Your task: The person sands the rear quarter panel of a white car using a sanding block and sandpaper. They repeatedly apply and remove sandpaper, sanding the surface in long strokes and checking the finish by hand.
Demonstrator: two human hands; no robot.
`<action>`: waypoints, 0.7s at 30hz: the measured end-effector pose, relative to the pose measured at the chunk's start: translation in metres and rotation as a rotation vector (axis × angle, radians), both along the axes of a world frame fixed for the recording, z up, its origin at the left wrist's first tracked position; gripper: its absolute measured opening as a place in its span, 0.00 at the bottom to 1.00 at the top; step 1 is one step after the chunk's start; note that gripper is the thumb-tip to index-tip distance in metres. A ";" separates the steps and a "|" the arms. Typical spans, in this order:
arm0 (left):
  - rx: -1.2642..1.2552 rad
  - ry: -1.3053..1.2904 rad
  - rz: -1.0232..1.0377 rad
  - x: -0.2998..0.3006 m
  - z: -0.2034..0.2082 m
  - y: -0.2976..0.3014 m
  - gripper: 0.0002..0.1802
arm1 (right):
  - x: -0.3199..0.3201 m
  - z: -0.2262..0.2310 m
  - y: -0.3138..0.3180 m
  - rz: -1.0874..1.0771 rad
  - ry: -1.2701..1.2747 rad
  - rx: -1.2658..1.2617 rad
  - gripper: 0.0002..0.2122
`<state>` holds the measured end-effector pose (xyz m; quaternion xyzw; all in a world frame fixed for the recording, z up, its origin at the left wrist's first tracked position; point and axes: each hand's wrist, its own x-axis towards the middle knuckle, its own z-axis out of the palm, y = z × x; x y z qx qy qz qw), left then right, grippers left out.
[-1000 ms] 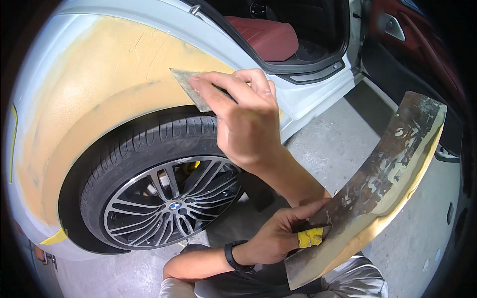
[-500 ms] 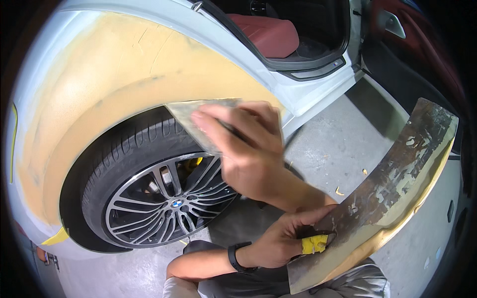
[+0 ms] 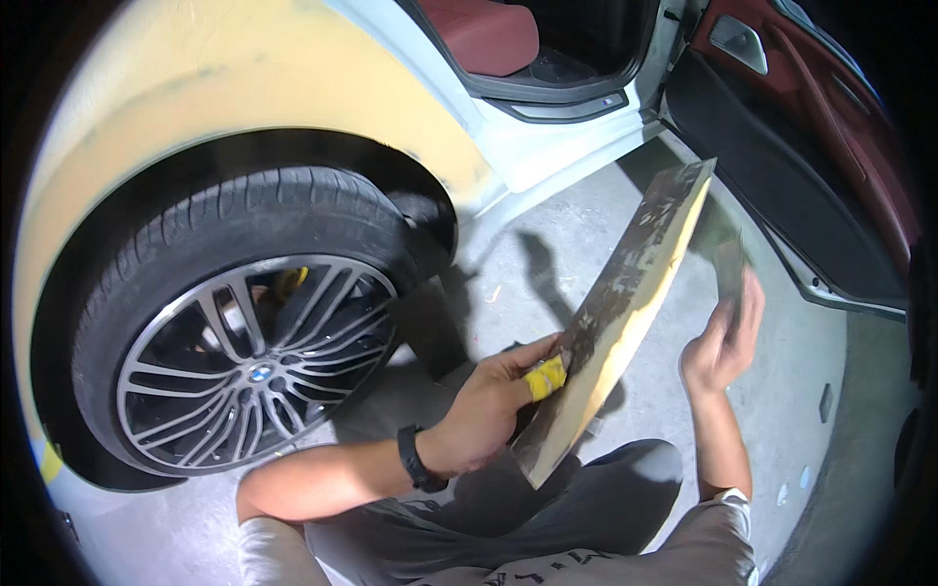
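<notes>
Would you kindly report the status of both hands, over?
Left hand: gripping long, brown, cream-smeared board. Right hand: holding thin, grey, flat scraper, right of board. In view, board between scraper and tan-coated car panel.

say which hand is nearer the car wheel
Left. The left hand, gripping the long plate, is apart from the car wheel, to its right; the right hand, with the small scraper, is farther right, beyond the plate.
</notes>
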<state>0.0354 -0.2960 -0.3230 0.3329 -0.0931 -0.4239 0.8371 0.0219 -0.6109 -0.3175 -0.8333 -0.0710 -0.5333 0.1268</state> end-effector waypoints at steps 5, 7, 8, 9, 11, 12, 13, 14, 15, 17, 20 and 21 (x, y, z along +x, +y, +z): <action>0.101 0.131 0.025 0.001 0.000 -0.021 0.30 | -0.010 -0.036 0.009 0.287 0.089 -0.310 0.18; 0.074 -0.017 0.034 0.002 0.003 -0.009 0.30 | -0.012 -0.040 0.004 0.208 0.280 -0.395 0.18; -0.043 -0.078 0.052 0.005 0.003 -0.001 0.30 | -0.011 -0.031 -0.003 0.225 0.330 -0.293 0.16; 0.049 -0.092 0.054 0.005 0.001 0.004 0.30 | -0.010 -0.022 -0.007 0.142 0.348 -0.076 0.14; 0.151 -0.084 0.054 0.001 -0.009 0.014 0.29 | -0.007 0.016 -0.011 0.031 0.200 0.135 0.11; 0.112 -0.095 0.083 0.001 -0.017 0.017 0.28 | -0.004 0.047 -0.012 -0.088 0.162 0.260 0.10; 0.140 -0.071 0.062 0.000 -0.026 0.019 0.28 | 0.005 0.068 -0.002 0.049 0.082 0.282 0.09; 0.104 -0.094 0.079 0.000 -0.037 0.021 0.27 | 0.016 0.086 0.014 0.187 0.005 0.332 0.08; 0.063 -0.007 0.061 -0.001 -0.048 0.021 0.26 | 0.023 0.105 0.034 0.240 0.072 0.095 0.09; 0.039 0.063 0.038 -0.004 -0.066 0.017 0.26 | 0.043 0.133 0.082 0.392 0.134 -0.326 0.10; 0.253 -0.016 0.014 -0.011 -0.082 0.014 0.25 | 0.079 0.148 0.155 0.581 0.025 -0.658 0.14; 0.263 -0.060 -0.011 -0.012 -0.085 0.014 0.25 | 0.087 0.153 0.173 0.592 -0.016 -0.691 0.13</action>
